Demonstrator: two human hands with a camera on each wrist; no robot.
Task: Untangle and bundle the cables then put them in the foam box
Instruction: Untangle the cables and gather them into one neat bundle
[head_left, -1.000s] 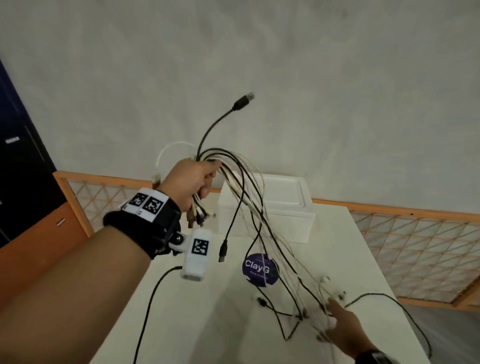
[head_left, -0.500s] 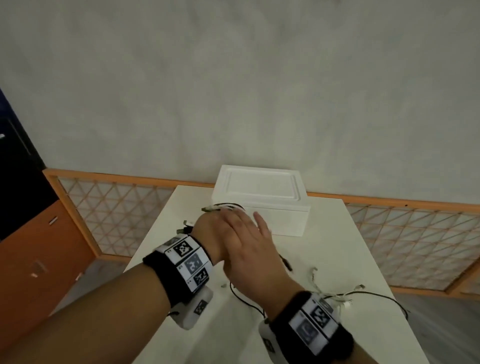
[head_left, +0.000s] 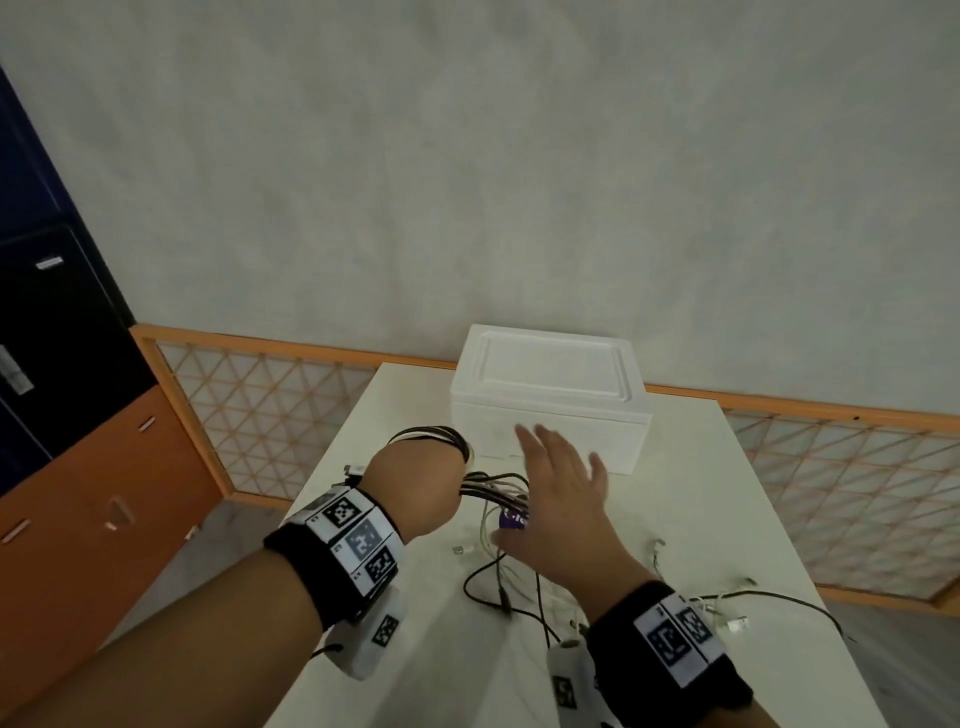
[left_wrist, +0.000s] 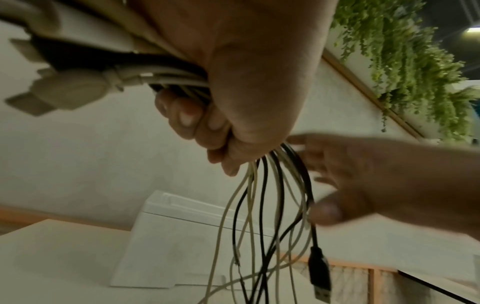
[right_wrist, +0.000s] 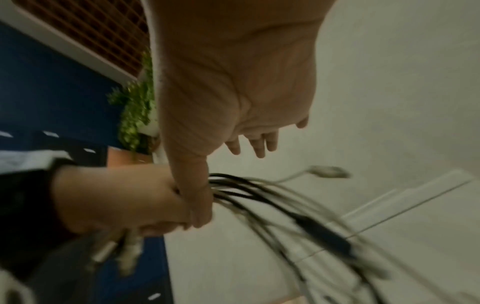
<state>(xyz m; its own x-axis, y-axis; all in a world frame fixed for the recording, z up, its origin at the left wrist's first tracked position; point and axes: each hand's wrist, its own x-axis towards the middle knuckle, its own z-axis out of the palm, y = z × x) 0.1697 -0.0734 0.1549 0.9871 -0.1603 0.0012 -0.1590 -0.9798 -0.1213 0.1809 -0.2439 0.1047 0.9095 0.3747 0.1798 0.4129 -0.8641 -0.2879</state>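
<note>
My left hand (head_left: 415, 480) grips a bunch of black and white cables (head_left: 491, 486) in a fist above the white table (head_left: 691, 499); the left wrist view shows its fingers (left_wrist: 197, 123) curled round the cables (left_wrist: 262, 205), plugs sticking out behind. My right hand (head_left: 558, 499) hovers flat, fingers spread, just right of the fist over the trailing strands. In the right wrist view its thumb (right_wrist: 197, 197) lies against the cables (right_wrist: 259, 193) without closing. The closed white foam box (head_left: 550, 395) stands just beyond both hands.
Loose cable ends and plugs (head_left: 727, 603) trail across the table to the right and near its front. A purple round tag (head_left: 511, 518) peeks out under my right hand. An orange lattice railing (head_left: 260, 395) runs behind the table; an orange cabinet (head_left: 78, 519) is left.
My left hand has come down from high in the air to just above the table with the cables. My right hand moved from the table's right side up over the bunch.
</note>
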